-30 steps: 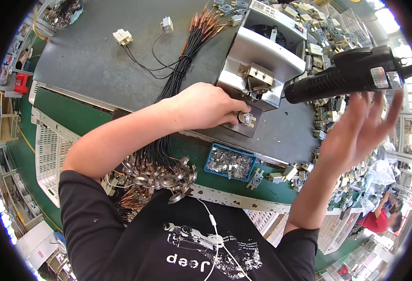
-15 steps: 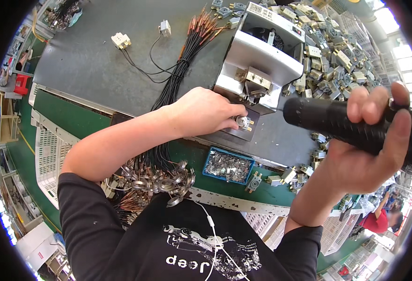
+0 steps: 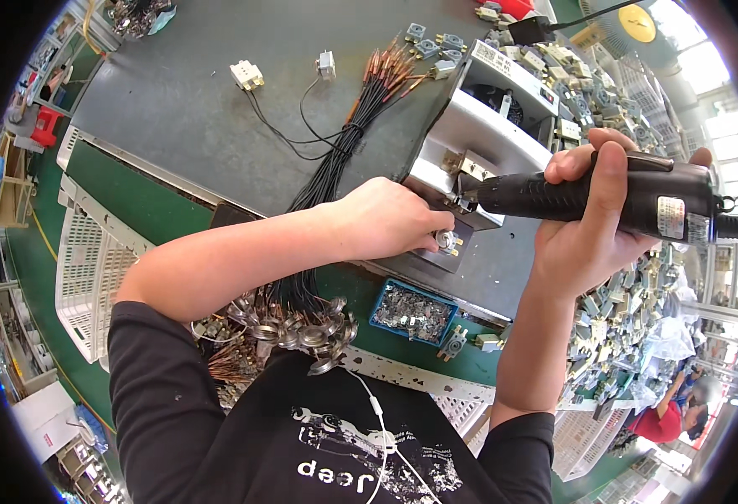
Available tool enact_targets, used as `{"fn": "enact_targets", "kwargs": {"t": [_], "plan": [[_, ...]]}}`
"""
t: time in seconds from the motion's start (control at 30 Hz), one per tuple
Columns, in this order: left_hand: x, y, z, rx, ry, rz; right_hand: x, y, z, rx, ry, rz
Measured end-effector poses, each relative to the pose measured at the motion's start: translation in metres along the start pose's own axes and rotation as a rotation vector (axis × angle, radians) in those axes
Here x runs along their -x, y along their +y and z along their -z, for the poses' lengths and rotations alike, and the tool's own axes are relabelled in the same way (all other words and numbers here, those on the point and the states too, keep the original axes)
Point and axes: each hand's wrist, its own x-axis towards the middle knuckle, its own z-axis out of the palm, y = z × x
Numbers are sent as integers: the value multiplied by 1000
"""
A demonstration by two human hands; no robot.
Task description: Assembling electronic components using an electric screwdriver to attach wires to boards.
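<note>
While the right hand (image 3: 591, 214) is wrapped around the black electric screwdriver (image 3: 520, 195), the relation that matters is between that tool's tip and the small metal-capped component (image 3: 447, 242) lying by the left hand (image 3: 390, 220). From where I stand, the tip is at the front of the silver screw feeder (image 3: 491, 126), though I cannot tell whether the two touch. The component sits on a dark fixture plate (image 3: 443, 259) at the edge of the desk (image 3: 176, 92), just in front of the feeder, on the person's side of the tip and to the left of the right hand.

The left hand is much the nearer: its thumb and forefinger are closed on the component's left side. The right grip is clamped on the screwdriver's barrel, well apart from the component.

The screwdriver's long axis lies nearly level from left to right, tip pointing left, cable end away to the right. The component's brass terminals point right, away from the left fingers; those fingers hide enough of its body that I cannot tell its long axis.
</note>
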Motion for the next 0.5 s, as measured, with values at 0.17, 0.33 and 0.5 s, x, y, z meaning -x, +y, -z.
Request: {"fn": "enact_targets", "kwargs": {"t": [0.17, 0.33, 0.5], "plan": [[0, -3, -4, 2, 27, -12, 1, -1, -4, 14, -3, -16], [0, -1, -3, 65, 54, -9, 4, 2, -5, 6, 16, -57], [1, -2, -5, 39, 70, -27, 8, -4, -21, 76, 111, -35]]}}
